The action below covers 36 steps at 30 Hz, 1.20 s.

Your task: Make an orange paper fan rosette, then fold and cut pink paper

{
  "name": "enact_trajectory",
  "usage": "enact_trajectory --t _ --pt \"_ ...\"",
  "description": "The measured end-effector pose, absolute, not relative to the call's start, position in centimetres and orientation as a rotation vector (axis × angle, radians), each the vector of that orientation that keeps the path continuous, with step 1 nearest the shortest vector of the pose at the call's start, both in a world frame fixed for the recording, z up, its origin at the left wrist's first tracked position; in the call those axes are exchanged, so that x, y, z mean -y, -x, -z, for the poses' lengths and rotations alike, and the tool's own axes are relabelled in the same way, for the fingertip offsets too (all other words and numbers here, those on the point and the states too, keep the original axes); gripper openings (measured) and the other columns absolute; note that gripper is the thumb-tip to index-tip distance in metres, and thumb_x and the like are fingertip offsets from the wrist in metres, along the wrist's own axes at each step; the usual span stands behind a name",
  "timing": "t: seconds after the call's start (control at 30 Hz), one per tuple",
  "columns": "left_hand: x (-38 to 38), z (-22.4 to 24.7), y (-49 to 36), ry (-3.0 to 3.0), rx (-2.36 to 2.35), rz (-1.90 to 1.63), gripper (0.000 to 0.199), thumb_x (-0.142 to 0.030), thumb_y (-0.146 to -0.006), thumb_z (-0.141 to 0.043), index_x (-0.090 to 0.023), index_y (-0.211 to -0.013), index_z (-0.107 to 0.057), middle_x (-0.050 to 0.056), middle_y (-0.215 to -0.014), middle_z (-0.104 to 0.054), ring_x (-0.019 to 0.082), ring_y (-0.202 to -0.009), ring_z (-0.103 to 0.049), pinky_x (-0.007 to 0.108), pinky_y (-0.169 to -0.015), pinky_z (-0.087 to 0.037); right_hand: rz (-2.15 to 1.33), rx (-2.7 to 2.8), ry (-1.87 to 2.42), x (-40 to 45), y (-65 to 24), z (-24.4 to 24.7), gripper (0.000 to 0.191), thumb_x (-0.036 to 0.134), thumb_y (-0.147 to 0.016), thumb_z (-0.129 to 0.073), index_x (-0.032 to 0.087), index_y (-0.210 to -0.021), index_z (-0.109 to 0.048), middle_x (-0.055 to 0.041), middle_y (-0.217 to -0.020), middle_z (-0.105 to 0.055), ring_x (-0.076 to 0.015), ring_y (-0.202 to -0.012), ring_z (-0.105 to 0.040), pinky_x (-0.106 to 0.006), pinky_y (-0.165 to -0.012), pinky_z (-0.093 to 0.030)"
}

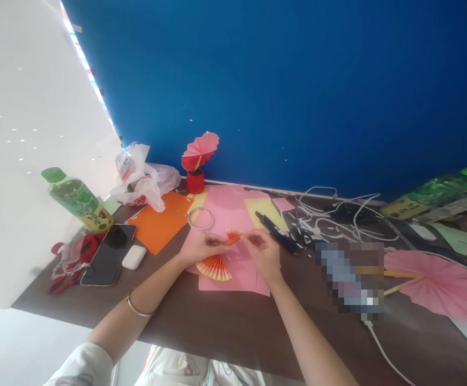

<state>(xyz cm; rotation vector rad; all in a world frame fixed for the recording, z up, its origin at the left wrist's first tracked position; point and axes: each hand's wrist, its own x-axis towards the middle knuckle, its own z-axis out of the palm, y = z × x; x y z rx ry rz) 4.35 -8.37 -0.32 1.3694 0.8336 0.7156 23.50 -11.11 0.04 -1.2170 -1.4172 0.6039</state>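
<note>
Between my two hands is a small pleated orange paper piece (234, 236) with a pale edge. My left hand (205, 249) pinches its left side, thumb and fingers together. The fingertips of my right hand (263, 249) close on its right side. Just below my left hand, a second pleated fan (216, 267), orange with a yellow edge, spreads over pink paper sheets (233, 281); whether it joins the held piece cannot be made out. A silver bangle (200, 227) lies on the paper behind my left hand.
On the left are a green-capped bottle (78, 198), a phone (109, 254), a white case (134, 257), orange paper (156, 228) and a plastic bag (147, 182). A potted paper flower (195, 181) stands behind. Rightward are scissors (301, 236), white cables (317, 222) and a large pink fan (444, 284).
</note>
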Motion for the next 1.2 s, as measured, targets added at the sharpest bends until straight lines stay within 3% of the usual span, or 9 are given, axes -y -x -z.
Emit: enact_trajectory --t 0.17,0.3,0.43,0.63,0.83,1.03,1.13,1.2 --pt "8.5 0.0 -4.3 -1.461 -0.813 -0.611 0.023 -0.038 -0.071 -0.062 -0.016 -0.069 -0.07 0.002 -0.063 -0.063 0.013 -0.058 -0.055 0.023 -0.054 -0.04 -0.682 1.395 1.182 11.0 -23.4 0.2 0.013 0.032 -0.078 -0.059 0.019 -0.08 -0.056 -0.0027 -0.078 -0.057 -0.0159 -0.074 -0.058 -0.031 -0.07 -0.05" --pt "8.1 0.5 -4.3 -1.347 -0.905 -0.718 0.023 -0.037 -0.069 -0.065 -0.015 -0.076 -0.066 0.001 -0.066 -0.064 0.013 -0.061 -0.058 0.022 -0.06 -0.043 -0.395 1.45 1.303 10.5 -24.8 0.2 0.012 0.029 -0.081 -0.051 0.019 -0.086 -0.057 -0.0054 -0.086 -0.057 -0.0176 -0.081 -0.057 -0.033 -0.073 -0.049" --pt "7.3 0.9 -4.5 -1.195 -1.029 -0.968 0.025 -0.035 -0.064 -0.069 -0.015 -0.073 -0.058 0.0 -0.062 -0.063 0.012 -0.061 -0.06 0.023 -0.063 -0.045 -0.172 1.492 1.409 9.7 -26.5 0.9 0.011 0.02 -0.078 -0.047 0.018 -0.082 -0.057 -0.0062 -0.085 -0.055 -0.0169 -0.073 -0.054 -0.034 -0.07 -0.048" --pt "6.7 0.9 -3.8 -1.302 -1.157 -1.003 0.025 -0.038 -0.064 -0.067 -0.013 -0.065 -0.062 0.003 -0.065 -0.064 0.015 -0.061 -0.061 0.026 -0.06 -0.047 -0.279 1.746 1.35 10.0 -25.1 1.4 0.012 0.02 -0.081 -0.045 0.02 -0.084 -0.057 -0.0067 -0.087 -0.056 -0.0198 -0.083 -0.056 -0.035 -0.075 -0.048" --pt "6.4 1.1 -3.2 -1.466 -1.176 -0.973 0.02 -0.032 -0.064 -0.067 -0.013 -0.067 -0.063 0.003 -0.067 -0.065 0.014 -0.062 -0.06 0.025 -0.061 -0.047 -0.475 1.997 1.242 11.6 -22.9 0.4 0.022 0.023 -0.086 -0.042 0.023 -0.105 -0.054 -0.0066 -0.102 -0.056 -0.0193 -0.096 -0.056 -0.035 -0.083 -0.048" --pt "7.0 1.2 -4.0 -1.666 -1.163 -0.965 0.021 -0.034 -0.074 -0.058 -0.014 -0.071 -0.062 0.004 -0.072 -0.066 0.014 -0.064 -0.059 0.025 -0.062 -0.047 -0.467 2.099 1.189 11.6 -22.8 0.4 0.035 0.02 -0.088 -0.038 0.027 -0.12 -0.049 -0.0073 -0.107 -0.056 -0.0201 -0.1 -0.055 -0.038 -0.088 -0.047" --pt "7.0 1.1 -3.5 -1.879 -1.367 -1.06 0.014 -0.025 -0.075 -0.055 -0.016 -0.082 -0.063 0.005 -0.083 -0.065 0.017 -0.076 -0.059 0.03 -0.07 -0.048 -0.407 2.074 1.225 11.5 -23.0 0.5 0.033 0.02 -0.087 -0.039 0.027 -0.117 -0.053 -0.0073 -0.108 -0.056 -0.0204 -0.1 -0.055 -0.036 -0.086 -0.047" --pt "6.8 1.3 -2.8 -2.073 -1.553 -1.098 0.022 -0.019 -0.07 -0.058 -0.017 -0.091 -0.063 0.008 -0.095 -0.062 0.023 -0.092 -0.055 0.037 -0.081 -0.046 -0.4 2.028 1.288 11.4 -23.2 0.6 0.03 0.021 -0.087 -0.04 0.026 -0.111 -0.056 -0.0069 -0.109 -0.056 -0.0207 -0.099 -0.056 -0.035 -0.084 -0.048"
